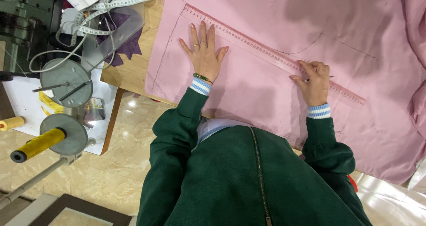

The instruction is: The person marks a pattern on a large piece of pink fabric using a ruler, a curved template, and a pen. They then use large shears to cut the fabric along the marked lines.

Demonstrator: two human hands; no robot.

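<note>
A sewing machine point(20, 17) and its thread stand occupy the far left, where a yellow thread cone point(37, 145) juts out below two grey discs and a white measuring tape point(111, 6) lies coiled above them, all well to the left of the pink fabric point(266, 97). The fabric is spread flat over a wooden counter point(128, 73), whose bare corner shows just left of the cloth's edge. On the cloth, a long clear ruler point(270, 53) runs diagonally from upper left to lower right. The left hand point(205, 53) lies flat on the fabric with fingers spread, fingertips touching the lower edge of the ruler near its upper-left end, a beaded bracelet at the wrist. Further right along the ruler, the right hand point(316, 79) is curled with fingers bunched against the ruler's edge, pinching what looks like a thin marking tool, though the tool itself is too small to make out clearly. Faint drawn lines, one curved, cross the fabric above the ruler. The step in hand appears to be ruling a straight line on the cloth along the ruler; a clean next stroke would call for steady downward pressure from the flat hand so the ruler does not slip on the fabric
</note>
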